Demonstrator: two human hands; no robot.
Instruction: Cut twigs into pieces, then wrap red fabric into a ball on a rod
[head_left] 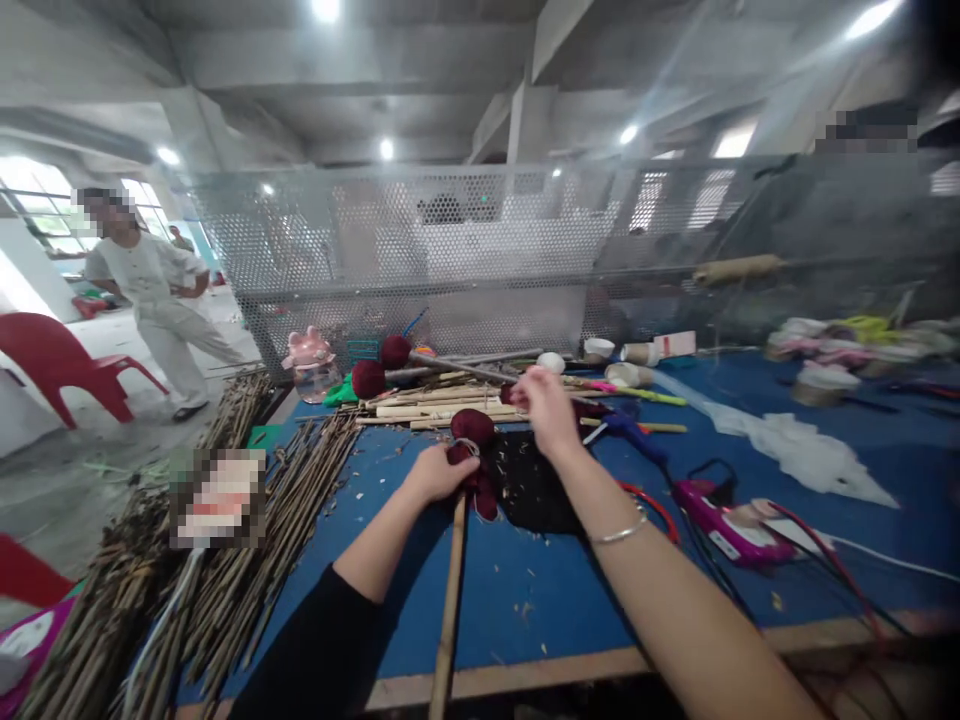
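My left hand is closed around the top of a bamboo stick, just under a dark red cloth ball bound to its end. The stick runs from there down to the table's near edge. My right hand is raised a little behind and to the right, fingers pinched together; what they hold is too small to make out. A silver bangle sits on my right wrist. Dark red cloth hangs below the left hand beside a black mesh cloth.
On the blue table are finished red-headed sticks, loose bamboo sticks, tape rolls, a pink glue gun with cables and white cloth. Bundles of thin twigs lie left. A perforated metal screen stands behind. A person in white stands far left by a red chair.
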